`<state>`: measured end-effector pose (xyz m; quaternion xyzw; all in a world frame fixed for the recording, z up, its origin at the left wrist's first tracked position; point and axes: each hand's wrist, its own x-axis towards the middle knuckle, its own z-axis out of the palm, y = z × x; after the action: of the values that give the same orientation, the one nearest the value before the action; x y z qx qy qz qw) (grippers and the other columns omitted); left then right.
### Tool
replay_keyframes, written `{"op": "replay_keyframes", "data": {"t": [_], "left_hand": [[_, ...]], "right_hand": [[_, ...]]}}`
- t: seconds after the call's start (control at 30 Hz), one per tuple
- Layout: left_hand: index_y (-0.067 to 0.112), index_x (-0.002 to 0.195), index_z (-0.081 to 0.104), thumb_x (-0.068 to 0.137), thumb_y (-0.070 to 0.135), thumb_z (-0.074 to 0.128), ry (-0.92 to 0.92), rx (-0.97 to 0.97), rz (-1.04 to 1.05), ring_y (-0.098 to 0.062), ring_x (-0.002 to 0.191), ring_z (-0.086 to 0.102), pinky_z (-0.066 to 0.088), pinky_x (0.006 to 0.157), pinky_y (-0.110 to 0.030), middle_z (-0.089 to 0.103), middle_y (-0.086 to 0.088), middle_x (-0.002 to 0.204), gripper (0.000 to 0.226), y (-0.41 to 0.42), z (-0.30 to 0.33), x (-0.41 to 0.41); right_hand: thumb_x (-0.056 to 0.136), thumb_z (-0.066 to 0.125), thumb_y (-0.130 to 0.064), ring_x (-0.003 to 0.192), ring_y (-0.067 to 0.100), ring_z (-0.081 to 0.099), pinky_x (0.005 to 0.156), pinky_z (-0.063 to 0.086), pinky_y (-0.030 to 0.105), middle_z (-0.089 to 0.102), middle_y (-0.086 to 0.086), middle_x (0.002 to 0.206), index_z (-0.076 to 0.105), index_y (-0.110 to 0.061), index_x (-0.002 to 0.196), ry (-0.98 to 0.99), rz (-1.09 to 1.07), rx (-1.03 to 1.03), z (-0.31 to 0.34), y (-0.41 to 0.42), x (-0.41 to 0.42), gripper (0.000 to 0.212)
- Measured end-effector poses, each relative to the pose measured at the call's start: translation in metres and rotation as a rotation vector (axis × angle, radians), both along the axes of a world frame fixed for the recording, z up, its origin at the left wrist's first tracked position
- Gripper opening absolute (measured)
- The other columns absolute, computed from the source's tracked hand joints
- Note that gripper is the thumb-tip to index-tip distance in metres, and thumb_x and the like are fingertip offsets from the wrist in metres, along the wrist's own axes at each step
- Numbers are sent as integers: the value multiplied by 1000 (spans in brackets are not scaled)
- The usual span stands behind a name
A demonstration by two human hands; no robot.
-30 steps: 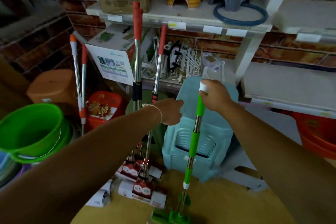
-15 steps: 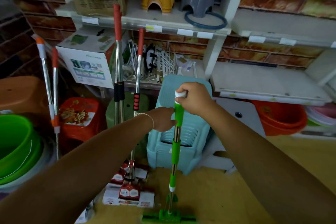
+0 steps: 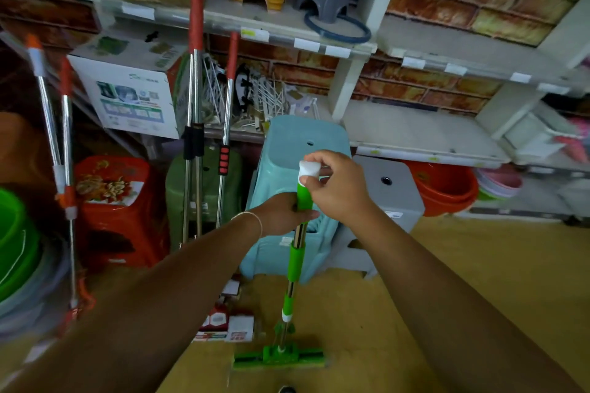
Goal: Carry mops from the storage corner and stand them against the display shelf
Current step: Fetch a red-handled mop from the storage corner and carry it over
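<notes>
A green mop (image 3: 294, 268) with a steel pole and white end cap stands upright, its flat green head on the yellow floor. My right hand (image 3: 335, 188) grips the top of the handle just under the cap. My left hand (image 3: 284, 212) wraps the green grip right below it. Two red-handled mops (image 3: 195, 112) lean against the white display shelf (image 3: 424, 140) to the left, and two more orange-tipped mops (image 3: 59, 150) lean further left.
A stack of light blue stools (image 3: 289, 150) stands just behind the green mop, with a grey stool (image 3: 392, 188), a green stool (image 3: 207, 198) and a red stool (image 3: 115, 207) beside it. Green buckets (image 3: 12, 242) sit at the left edge. Orange basins (image 3: 447, 188) lie under the shelf.
The view has swung right and downward. My left hand has moved from beside the green handle onto it, closing round the grip below my right hand.
</notes>
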<state>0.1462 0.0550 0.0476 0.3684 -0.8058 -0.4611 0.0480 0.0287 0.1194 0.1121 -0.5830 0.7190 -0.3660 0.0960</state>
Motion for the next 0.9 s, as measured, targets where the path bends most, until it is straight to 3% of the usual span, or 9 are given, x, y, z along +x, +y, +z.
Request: {"op": "replay_keyframes", "data": {"t": [0.1, 0.27, 0.47, 0.9], "left_hand": [[11, 114, 64, 93, 43, 60, -14, -10, 7, -24, 98, 64, 54, 87, -38, 67, -10, 110, 38, 11, 0, 7], [12, 119, 61, 90, 44, 64, -52, 31, 42, -24, 102, 65, 55, 91, -44, 66, -8, 119, 44, 26, -2, 17], [8, 121, 62, 95, 36, 59, -68, -16, 19, -25, 104, 64, 53, 93, -42, 66, -12, 118, 37, 55, 9, 3], [15, 111, 66, 92, 38, 61, -31, 78, 248, -22, 95, 67, 55, 88, -45, 70, -7, 105, 30, 141, -22, -9]], "right_hand": [[82, 78, -15, 102, 18, 66, 94, 52, 31, 68, 4, 121, 66, -14, 127, -56, -22, 38, 0, 10, 4, 46], [83, 80, -21, 100, 15, 67, 94, 52, 27, 70, 3, 117, 65, -17, 129, -144, 8, 56, -2, 25, 8, 48], [80, 82, -26, 93, 16, 69, 86, 55, 31, 71, -5, 96, 71, -16, 112, -197, 27, 177, -22, 53, -8, 35], [81, 80, -32, 85, 20, 68, 80, 57, 41, 72, -1, 90, 68, -20, 103, -220, 232, 143, -35, 117, -35, 27]]}}
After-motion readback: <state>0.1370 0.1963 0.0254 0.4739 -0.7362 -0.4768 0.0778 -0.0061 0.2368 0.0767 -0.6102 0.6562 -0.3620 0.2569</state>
